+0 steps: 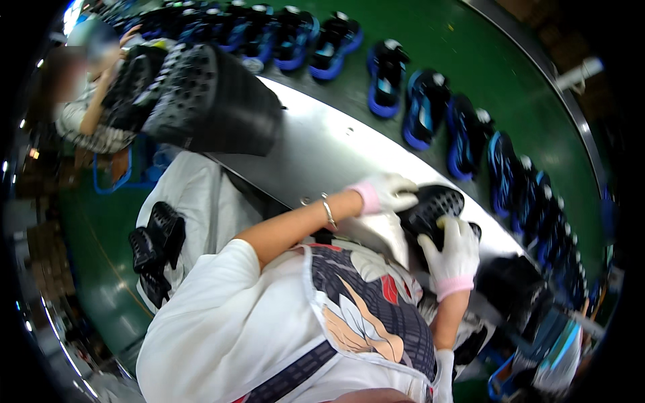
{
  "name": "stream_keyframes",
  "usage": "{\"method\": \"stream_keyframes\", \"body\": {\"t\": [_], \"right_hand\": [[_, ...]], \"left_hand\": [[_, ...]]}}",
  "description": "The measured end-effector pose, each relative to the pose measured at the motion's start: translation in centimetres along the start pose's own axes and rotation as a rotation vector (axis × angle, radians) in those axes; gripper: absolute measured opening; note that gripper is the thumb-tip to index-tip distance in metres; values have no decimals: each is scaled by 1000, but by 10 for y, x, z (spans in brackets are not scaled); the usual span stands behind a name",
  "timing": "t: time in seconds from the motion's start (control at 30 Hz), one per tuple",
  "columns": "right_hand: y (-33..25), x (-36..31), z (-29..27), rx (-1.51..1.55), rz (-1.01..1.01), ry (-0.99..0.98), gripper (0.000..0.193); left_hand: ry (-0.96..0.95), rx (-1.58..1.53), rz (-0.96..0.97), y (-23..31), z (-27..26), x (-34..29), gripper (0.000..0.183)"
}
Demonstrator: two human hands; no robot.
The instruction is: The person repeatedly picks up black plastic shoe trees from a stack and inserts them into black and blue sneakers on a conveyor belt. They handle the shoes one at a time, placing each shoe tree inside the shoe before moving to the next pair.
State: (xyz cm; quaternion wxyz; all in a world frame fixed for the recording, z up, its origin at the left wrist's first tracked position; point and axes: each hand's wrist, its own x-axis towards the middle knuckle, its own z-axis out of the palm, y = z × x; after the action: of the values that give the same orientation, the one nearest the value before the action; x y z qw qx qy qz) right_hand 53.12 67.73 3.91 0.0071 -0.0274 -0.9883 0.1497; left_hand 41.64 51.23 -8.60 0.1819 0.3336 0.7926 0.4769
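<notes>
A black clog (435, 203) with a perforated upper lies at the near edge of the metal bench, between my two hands. My right hand (453, 254), in a white glove with a pink cuff, grips the near side of it, thumb and fingers bent around the edge. My left hand (390, 193), gloved the same way, has its curled fingers against the clog's left end. Its palm side is hidden. Just past my right fingers shows another small black piece, perhaps a second clog; most of it is covered.
A stack of nested black clogs (215, 101) stands on the bench (316, 138) to the left. Black-and-blue sneakers (424, 111) line the far side. More black clogs (161, 235) rest on white cloth at left. A co-worker's arm (101, 101) is beyond. Dark clogs (514, 285) sit at right.
</notes>
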Motion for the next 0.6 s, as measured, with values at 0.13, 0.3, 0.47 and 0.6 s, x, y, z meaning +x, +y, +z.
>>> {"method": "stream_keyframes", "body": {"t": [0.13, 0.3, 0.47, 0.6], "right_hand": [[2, -1, 4, 32, -44, 13, 32], [5, -8, -6, 32, -27, -20, 33], [2, -24, -39, 223, -134, 104, 29], [-4, -22, -51, 314, -108, 60, 30]], "left_hand": [[-35, -18, -84, 9, -10, -7, 36], [-86, -75, -148, 20, -14, -2, 44], [23, -179, -223, 48, -37, 1, 55], [-78, -480, -267, 70, -47, 9, 62]]}}
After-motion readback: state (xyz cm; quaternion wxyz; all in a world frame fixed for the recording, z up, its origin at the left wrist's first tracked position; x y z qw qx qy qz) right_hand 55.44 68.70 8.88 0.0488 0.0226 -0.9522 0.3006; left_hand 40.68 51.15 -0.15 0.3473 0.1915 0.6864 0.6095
